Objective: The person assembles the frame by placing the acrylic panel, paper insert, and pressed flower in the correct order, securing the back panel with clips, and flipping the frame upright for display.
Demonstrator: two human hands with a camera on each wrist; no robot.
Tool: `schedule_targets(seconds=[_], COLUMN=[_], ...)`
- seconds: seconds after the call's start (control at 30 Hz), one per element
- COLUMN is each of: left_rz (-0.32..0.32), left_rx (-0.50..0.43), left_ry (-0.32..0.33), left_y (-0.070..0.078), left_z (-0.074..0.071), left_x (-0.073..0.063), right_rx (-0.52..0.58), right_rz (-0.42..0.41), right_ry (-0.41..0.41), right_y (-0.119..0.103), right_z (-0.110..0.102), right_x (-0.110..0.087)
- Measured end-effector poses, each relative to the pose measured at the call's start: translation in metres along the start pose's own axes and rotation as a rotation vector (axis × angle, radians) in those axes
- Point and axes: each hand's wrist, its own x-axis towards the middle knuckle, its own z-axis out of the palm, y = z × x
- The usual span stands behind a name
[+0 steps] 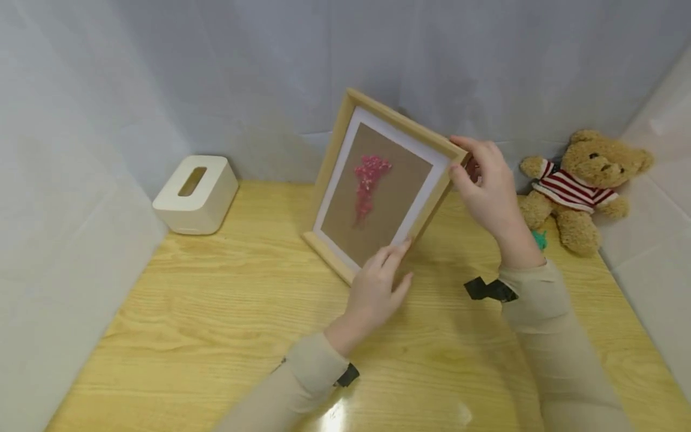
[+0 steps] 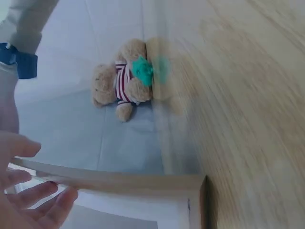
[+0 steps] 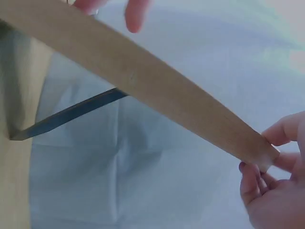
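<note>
A light wooden picture frame [image 1: 402, 120] leans upright on the table, with pink dried flowers [image 1: 369, 180] inside a white mat. My right hand [image 1: 488, 186] grips its upper right corner between thumb and fingers; the right wrist view also shows the right hand [image 3: 276, 191] around that end. With fingers extended, my left hand [image 1: 375, 288] touches the lower part of the right edge, its thumb apart. Behind the frame a dark strut [image 3: 71, 114] slants down to the table. The far side of the frame is hidden in the head view.
At the back left stands a white tissue box [image 1: 207, 192]. A teddy bear [image 1: 583, 186] in a striped sweater sits at the back right, a small green object [image 1: 540, 239] beside its leg. Pale fabric [image 1: 259, 78] hangs behind the wooden table [image 1: 216, 312].
</note>
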Motion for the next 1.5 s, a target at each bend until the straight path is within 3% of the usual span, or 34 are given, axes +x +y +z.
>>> schedule_targets(seconds=[0.13, 0.23, 0.27, 0.33, 0.47, 0.57, 0.7, 0.8, 0.97, 1.03, 1.2, 1.27, 1.33, 1.5], left_rz=[-0.063, -0.084, -0.091, -0.115, -0.209, -0.282, -0.37, -0.438, -0.529, -0.545, -0.553, -0.548, -0.546, -0.548], left_rx=[-0.091, -0.161, -0.194, -0.258, -0.344, -0.343, -0.39, -0.473, -0.583, -0.618, -0.659, -0.662, -0.678, -0.752], left_ry=[-0.221, -0.272, -0.247, -0.134, 0.176, 0.31, 0.318, 0.241, 0.144, 0.159, 0.241, 0.262, 0.272, 0.296], left_y=[0.005, -0.002, -0.007, -0.024, -0.075, -0.115, -0.149, -0.161, -0.169, -0.168, -0.148, -0.139, -0.136, -0.131], left_z=[0.002, -0.002, -0.005, -0.013, -0.033, -0.045, -0.055, -0.058, -0.057, -0.055, -0.056, -0.058, -0.057, -0.058], left_x=[0.004, 0.009, 0.012, 0.019, 0.034, 0.04, 0.04, 0.038, 0.035, 0.035, 0.032, 0.032, 0.03, 0.029], right_rx=[0.051, 0.098, 0.118, 0.149, 0.186, 0.216, 0.268, 0.302, 0.358, 0.395, 0.48, 0.428, 0.367, 0.256], right_rz=[0.054, 0.095, 0.107, 0.118, 0.129, 0.141, 0.128, 0.101, 0.067, 0.054, 0.056, 0.069, 0.099, 0.172], right_ry=[-0.009, -0.032, -0.041, -0.068, -0.127, -0.175, -0.247, -0.297, -0.339, -0.339, -0.275, -0.268, -0.31, -0.514], right_y=[0.018, 0.028, 0.031, 0.036, 0.044, 0.048, 0.054, 0.057, 0.061, 0.063, 0.066, 0.067, 0.067, 0.07], right_z=[-0.004, -0.006, -0.007, -0.007, -0.008, -0.009, -0.008, -0.005, 0.0, 0.002, 0.008, 0.01, 0.01, 0.016], right_x=[0.01, 0.017, 0.02, 0.025, 0.039, 0.049, 0.061, 0.07, 0.081, 0.083, 0.079, 0.075, 0.069, 0.046])
